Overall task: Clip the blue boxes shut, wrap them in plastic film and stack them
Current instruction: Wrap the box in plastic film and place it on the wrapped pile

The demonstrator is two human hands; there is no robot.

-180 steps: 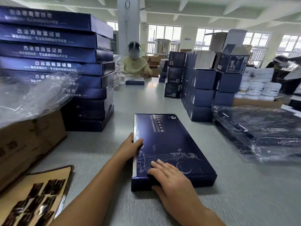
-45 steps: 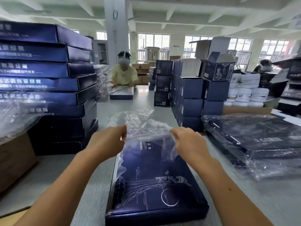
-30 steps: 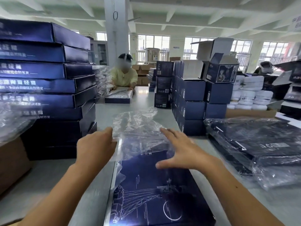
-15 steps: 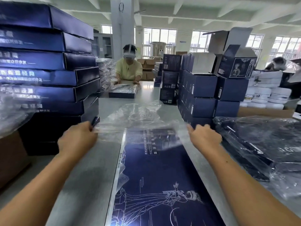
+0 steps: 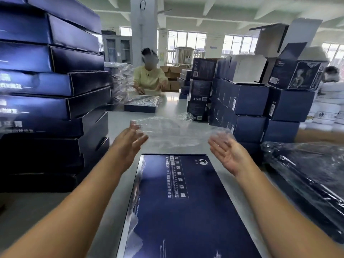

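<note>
A long flat blue box (image 5: pixel 186 211) lies lengthwise on the grey table (image 5: pixel 46 211) in front of me, lid down. Just beyond its far end a clear plastic film bag (image 5: pixel 173 135) hangs stretched between my two hands. My left hand (image 5: pixel 128 146) is at the film's left end, fingers straight, palm turned inward. My right hand (image 5: pixel 227 153) is at the right end, palm up, fingers spread, with film draped over the fingertips. Neither hand touches the box.
A tall stack of flat blue boxes (image 5: pixel 55 101) stands close on the left. Film-wrapped boxes (image 5: pixel 307 170) lie at the right. Smaller blue cartons (image 5: pixel 247 101) are piled behind the film. A person (image 5: pixel 150 79) sits across the table with another box (image 5: pixel 143 106).
Half a second ago both hands pinched the film over the box's far end. Now the fingers have straightened and the film is lifted off the box, held spread just beyond it.
</note>
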